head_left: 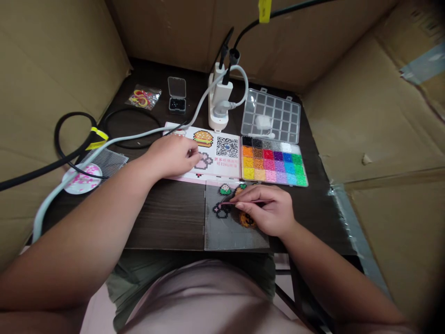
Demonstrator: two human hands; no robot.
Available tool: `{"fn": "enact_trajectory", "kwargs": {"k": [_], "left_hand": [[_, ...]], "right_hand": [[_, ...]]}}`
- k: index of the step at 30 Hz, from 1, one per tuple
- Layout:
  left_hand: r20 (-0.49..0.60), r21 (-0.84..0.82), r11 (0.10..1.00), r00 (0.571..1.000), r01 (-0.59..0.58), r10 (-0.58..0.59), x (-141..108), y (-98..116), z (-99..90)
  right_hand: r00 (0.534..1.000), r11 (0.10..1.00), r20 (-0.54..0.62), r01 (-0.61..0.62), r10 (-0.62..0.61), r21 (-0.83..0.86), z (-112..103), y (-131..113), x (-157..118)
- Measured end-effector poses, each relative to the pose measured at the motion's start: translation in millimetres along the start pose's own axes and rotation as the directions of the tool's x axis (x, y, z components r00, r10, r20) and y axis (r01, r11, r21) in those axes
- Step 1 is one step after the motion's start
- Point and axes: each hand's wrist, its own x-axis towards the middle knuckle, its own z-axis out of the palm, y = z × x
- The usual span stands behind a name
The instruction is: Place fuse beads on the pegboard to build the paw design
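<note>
My right hand (267,208) pinches pink tweezers (227,202), whose tip is over a black-and-pink bead figure (220,210) on the clear pegboard (222,236). Green, orange and black bead figures lie on the same board, partly under my fingers. My left hand (175,155) rests on the printed pattern sheet (227,171), its fingers curled beside the pink paw picture; whether they hold anything is hidden. Right of the sheet lies the open bead box (273,160), its compartments filled with beads of many colours.
A white power strip (219,102) with plugs stands behind the sheet. Cables cross the left side, over a white dish (82,178) of pink beads. A small open case (177,95) and a plastic bag (143,97) lie at the back. Cardboard walls (347,106) surround the table.
</note>
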Motion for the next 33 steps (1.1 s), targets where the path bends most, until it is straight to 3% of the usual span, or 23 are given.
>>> {"fn": "enact_trajectory", "kwargs": {"k": [10, 33], "left_hand": [[-0.011, 0.0, 1.0, 1.0, 0.007, -0.007, 0.6, -0.8, 1.6], [-0.012, -0.021, 1.0, 1.0, 0.011, -0.011, -0.4, 0.8, 0.4]], "right_hand": [[0.996, 0.996, -0.006, -0.085, 0.084, -0.029, 0.4, 0.2, 0.3], [0.994, 0.994, -0.014, -0.112, 0.112, 0.001, 0.9, -0.2, 0.5]]}}
